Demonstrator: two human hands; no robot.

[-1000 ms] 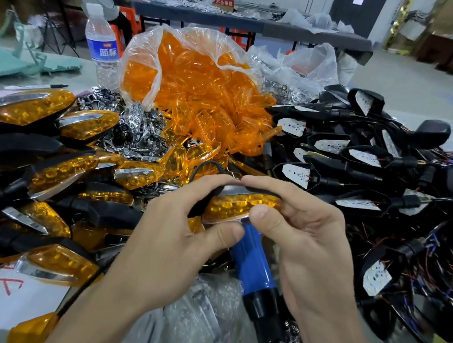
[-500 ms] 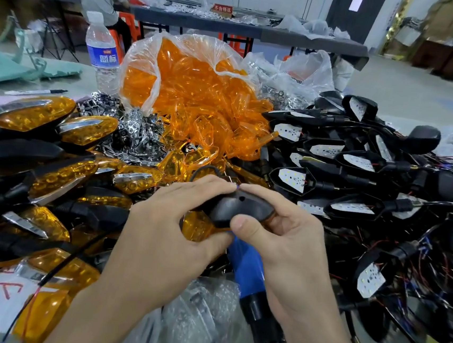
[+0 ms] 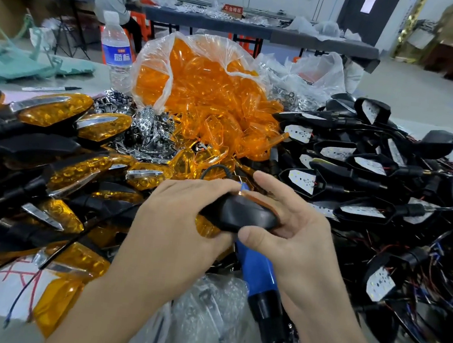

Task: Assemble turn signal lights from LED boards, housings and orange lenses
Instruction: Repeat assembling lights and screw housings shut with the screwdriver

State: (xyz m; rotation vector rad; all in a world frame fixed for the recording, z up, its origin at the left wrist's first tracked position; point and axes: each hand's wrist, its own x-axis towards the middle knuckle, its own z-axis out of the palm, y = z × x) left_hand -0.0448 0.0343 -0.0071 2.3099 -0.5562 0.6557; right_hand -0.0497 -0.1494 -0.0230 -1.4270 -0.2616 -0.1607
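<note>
Place: assembly workshop.
Signs: heaps of finished lights (image 3: 56, 112), a bag of orange lenses (image 3: 200, 86), wired black housings (image 3: 364, 159).
Behind: more worktables (image 3: 315, 43) piled with parts.

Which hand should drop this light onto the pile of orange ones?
Probably the left hand: it grips the light and sits nearest the orange pile; the right hand lies farther away.

At left lie finished lights (image 3: 54, 110); behind centre, bag of lenses (image 3: 200, 91); at right, housings (image 3: 358, 167).

A red sign (image 3: 232, 8) on the far table (image 3: 315, 40) reads 不合格区; the water bottle (image 3: 117, 53) carries blurred white label characters.
</note>
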